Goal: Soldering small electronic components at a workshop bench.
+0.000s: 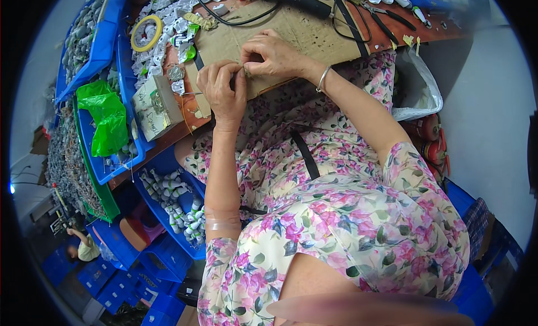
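Both my hands meet over the near edge of a cardboard sheet (314, 40) on the bench. My left hand (224, 93) is closed, thumb and forefinger pinched together. Touching it or nearly so, my right hand (274, 56) has its thumb and fingers curled into a pinch too. Whatever lies between the fingertips is too small and too covered to make out. Left of my left hand are a small roll of silvery wire (176, 73) and a worn pale box (157, 107). White plastic housings (179, 26), some with green parts, lie heaped beyond them.
A yellow tape ring (159, 30) rests on the housings. Pliers (386, 23) and a black tube-like tool (291, 2) with a cable lie at the far side. Blue bins (147, 183) of parts stand left; a white bag (420, 90) hangs right. Another person (87, 248) is far left.
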Available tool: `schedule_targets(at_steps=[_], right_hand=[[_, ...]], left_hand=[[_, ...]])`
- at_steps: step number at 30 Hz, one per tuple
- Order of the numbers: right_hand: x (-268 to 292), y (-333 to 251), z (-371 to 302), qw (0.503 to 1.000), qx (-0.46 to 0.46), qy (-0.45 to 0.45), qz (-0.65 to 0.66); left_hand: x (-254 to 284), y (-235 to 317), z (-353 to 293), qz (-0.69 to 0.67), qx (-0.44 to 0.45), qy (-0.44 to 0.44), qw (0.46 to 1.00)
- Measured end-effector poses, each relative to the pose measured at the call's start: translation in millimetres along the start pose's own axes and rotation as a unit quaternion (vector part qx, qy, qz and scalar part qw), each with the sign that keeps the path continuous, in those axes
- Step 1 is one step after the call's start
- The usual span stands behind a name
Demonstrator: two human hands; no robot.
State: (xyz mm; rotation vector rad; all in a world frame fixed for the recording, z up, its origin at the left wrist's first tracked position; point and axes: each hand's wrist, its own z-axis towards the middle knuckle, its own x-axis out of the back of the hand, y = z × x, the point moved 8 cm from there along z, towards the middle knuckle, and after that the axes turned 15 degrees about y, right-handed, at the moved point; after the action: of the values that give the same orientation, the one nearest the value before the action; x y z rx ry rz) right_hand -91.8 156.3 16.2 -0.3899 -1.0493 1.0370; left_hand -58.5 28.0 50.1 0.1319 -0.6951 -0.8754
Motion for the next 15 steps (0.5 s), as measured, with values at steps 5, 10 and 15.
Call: schedule_targets(at_steps=[5, 10, 15], right_hand=[[0, -3, -1, 0.999, 0.018, 0.03, -0.025], [-5, -13, -3, 0.995, 0.055, 0.052, -0.068], [-4, -10, -1, 0.997, 0.038, 0.053, -0.043]], left_hand=[[-2, 2, 0, 0.0, -0.009, -0.006, 1.0], [-2, 2, 0, -0.019, -0.003, -0.008, 1.0], [0, -6, -3, -0.027, 0.02, 0.013, 0.999]])
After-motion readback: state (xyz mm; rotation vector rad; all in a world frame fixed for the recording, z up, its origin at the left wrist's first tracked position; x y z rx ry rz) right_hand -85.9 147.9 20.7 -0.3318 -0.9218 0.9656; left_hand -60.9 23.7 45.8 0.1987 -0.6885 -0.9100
